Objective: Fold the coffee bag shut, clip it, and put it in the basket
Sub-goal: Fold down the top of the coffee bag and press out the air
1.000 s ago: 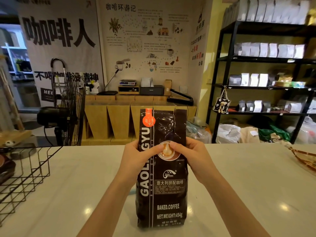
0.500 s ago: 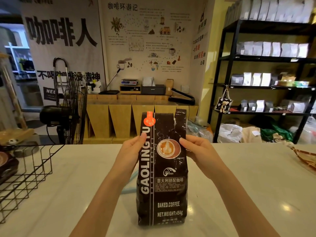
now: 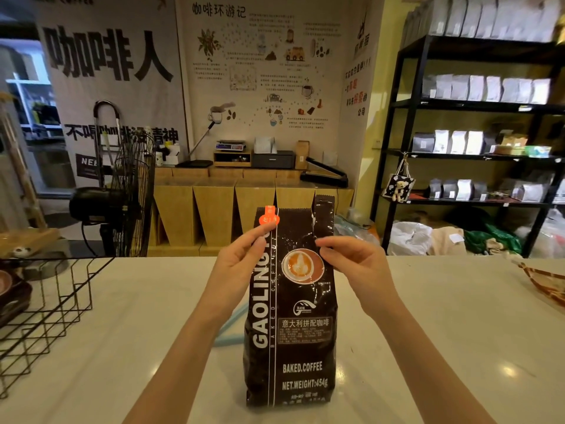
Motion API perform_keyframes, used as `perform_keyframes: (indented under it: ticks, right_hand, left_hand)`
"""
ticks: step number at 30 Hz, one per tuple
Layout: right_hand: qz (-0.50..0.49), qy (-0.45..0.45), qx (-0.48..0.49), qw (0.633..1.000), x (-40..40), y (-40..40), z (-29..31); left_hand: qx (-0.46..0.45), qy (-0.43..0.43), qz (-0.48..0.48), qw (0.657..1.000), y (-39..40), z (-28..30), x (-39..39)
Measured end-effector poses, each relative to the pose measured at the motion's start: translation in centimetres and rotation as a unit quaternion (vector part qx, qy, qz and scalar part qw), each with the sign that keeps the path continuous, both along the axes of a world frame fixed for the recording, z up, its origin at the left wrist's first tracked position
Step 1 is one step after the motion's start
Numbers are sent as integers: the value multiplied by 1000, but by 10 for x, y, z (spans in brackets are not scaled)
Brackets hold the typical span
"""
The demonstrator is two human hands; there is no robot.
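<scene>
A dark brown coffee bag (image 3: 290,347) with white lettering stands upright on the white counter (image 3: 443,332), straight in front of me. Its top is unfolded, with an orange sticker at the upper left and a torn strip standing up at the upper right. My left hand (image 3: 237,264) pinches the bag's upper left edge just below the sticker. My right hand (image 3: 357,267) pinches the upper right edge beside the cup picture. A pale blue object (image 3: 227,332), possibly the clip, lies on the counter partly hidden behind the bag. The black wire basket (image 3: 61,304) stands at the left.
A dark brown item (image 3: 12,292) sits in the basket's far left part. A woven tray (image 3: 547,283) pokes in at the counter's right edge. Behind the counter are a black fan (image 3: 122,197), wooden cabinets and a black shelf of bags (image 3: 477,142).
Both hands have left the front middle of the bag, spread apart and slid upward along its left and right edges. The bag stays upright in place.
</scene>
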State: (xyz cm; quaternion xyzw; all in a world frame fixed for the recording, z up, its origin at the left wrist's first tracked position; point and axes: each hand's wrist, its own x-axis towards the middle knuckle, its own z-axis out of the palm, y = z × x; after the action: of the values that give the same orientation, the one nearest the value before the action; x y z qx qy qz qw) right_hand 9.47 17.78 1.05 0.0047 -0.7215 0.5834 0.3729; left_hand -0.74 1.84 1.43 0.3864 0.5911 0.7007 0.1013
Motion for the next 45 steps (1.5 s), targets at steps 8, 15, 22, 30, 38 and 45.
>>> perform_keyframes:
  ticks: [8, 15, 22, 30, 38, 45]
  right_hand:
    - [93, -51, 27, 994, 9, 0, 11]
    - [82, -96, 50, 991, 13, 5, 16]
    - [80, -128, 48, 987, 14, 5, 20]
    - [-4, -154, 146, 977, 14, 1, 22]
    - [76, -117, 37, 990, 15, 0, 18]
    - [64, -109, -1, 992, 10, -2, 15]
  left_hand:
    - [-44, 29, -52, 997, -7, 6, 1]
    - [-72, 62, -21, 995, -7, 9, 1]
    - [-86, 71, 9, 994, -10, 14, 1]
    - [-132, 63, 49, 988, -13, 16, 2]
    - [-68, -51, -32, 996, -8, 15, 8]
    - [-44, -70, -26, 996, -8, 16, 7]
